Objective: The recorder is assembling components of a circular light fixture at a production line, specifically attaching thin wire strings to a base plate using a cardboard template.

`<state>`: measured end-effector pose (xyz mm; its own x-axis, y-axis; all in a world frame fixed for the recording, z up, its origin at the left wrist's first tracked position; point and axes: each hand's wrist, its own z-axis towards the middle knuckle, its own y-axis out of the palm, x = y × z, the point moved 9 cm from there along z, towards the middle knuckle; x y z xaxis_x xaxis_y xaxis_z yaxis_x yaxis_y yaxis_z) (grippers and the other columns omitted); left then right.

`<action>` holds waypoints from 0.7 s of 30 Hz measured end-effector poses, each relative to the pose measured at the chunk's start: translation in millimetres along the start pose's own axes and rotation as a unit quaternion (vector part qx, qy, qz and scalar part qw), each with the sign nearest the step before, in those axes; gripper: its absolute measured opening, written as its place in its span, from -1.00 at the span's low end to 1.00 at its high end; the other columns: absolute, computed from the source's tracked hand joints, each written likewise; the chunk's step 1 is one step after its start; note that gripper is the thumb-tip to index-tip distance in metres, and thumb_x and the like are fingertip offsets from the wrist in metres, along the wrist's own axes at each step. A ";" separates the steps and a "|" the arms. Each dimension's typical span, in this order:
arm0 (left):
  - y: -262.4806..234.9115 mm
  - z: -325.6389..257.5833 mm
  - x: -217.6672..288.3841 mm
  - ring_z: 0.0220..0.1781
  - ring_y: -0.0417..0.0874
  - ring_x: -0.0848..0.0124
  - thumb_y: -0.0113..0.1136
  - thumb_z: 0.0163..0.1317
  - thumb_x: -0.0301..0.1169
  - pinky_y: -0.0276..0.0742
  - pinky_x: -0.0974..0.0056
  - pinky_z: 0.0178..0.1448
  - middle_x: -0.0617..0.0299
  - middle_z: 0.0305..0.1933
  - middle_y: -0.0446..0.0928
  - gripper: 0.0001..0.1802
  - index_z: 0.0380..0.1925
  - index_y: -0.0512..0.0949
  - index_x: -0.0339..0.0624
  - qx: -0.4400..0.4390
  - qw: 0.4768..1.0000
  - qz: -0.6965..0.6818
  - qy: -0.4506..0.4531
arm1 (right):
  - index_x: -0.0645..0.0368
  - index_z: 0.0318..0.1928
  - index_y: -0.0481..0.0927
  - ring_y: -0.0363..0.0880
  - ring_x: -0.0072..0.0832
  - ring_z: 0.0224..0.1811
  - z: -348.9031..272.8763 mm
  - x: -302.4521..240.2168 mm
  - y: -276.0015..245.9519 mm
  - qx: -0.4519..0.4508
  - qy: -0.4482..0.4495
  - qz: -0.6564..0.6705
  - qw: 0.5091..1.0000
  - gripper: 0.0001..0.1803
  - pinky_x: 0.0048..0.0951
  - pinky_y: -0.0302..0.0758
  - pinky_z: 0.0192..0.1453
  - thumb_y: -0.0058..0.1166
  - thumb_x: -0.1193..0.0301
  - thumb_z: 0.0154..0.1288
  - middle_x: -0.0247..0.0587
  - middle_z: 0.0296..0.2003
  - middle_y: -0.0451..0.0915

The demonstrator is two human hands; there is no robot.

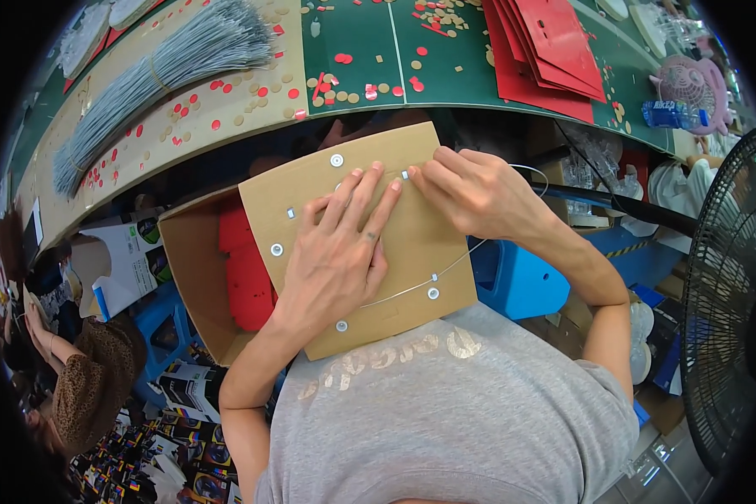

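A brown cardboard sheet (420, 227) with round white eyelets and small white-edged slots rests against my lap, tilted up to the table's edge. My left hand (336, 244) lies on it with fingers outstretched, pressing its face. My right hand (470, 189) pinches close to a slot near the sheet's far edge. A thin pale wire (458, 264) crosses the sheet's lower part, passes by a lower slot, and loops up behind my right hand. The tip between my right fingertips is hidden.
A tied bundle of grey wires (168, 76) and stacked red sheets (550, 50) lie on the green table, among scattered discs. An open carton (197, 277) with red pieces stands at left. At right are a blue stool (521, 281) and a black fan (727, 294). Another person (101, 386) sits far left.
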<state>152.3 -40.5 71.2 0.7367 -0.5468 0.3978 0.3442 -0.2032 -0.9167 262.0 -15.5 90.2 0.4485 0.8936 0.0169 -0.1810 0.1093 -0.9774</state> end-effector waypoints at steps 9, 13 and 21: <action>2.1 -0.2 -1.3 0.51 0.32 0.15 0.15 0.14 -0.45 0.26 0.05 0.41 0.09 0.56 0.26 -0.21 0.48 0.36 -0.07 -0.006 1.000 -0.002 0.002 | 0.29 -0.03 0.70 0.60 -0.39 -0.29 -9.2 23.3 -5.3 0.032 0.048 0.099 0.993 -0.54 -0.40 0.65 -0.32 0.23 0.56 -0.06 -0.27 -0.30 0.55; 1.6 0.7 -0.8 0.52 0.30 0.14 0.15 0.13 -0.45 0.26 0.05 0.42 0.08 0.56 0.26 -0.21 0.48 0.37 -0.08 -0.007 1.000 -0.006 0.001 | 0.31 -0.03 0.70 0.60 -0.39 -0.29 -8.5 20.6 -3.6 0.053 0.025 0.094 0.994 -0.52 -0.41 0.64 -0.35 0.24 0.56 -0.09 -0.26 -0.30 0.54; 3.6 -0.6 -4.1 0.53 0.28 0.10 0.15 0.13 -0.45 0.23 0.00 0.43 0.05 0.57 0.23 -0.21 0.47 0.37 -0.11 -0.009 1.000 -0.009 -0.001 | 0.41 -0.08 0.69 0.64 -0.33 -0.28 -6.9 11.8 0.2 0.084 -0.028 0.064 0.994 -0.53 -0.42 0.67 -0.34 0.25 0.50 -0.10 -0.19 -0.30 0.54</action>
<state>150.1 -39.5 66.2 0.7316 -0.5409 0.4149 0.3471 -0.2283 -0.9096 273.3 -7.9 88.8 0.3640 0.9272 -0.0886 -0.3782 0.0602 -0.9238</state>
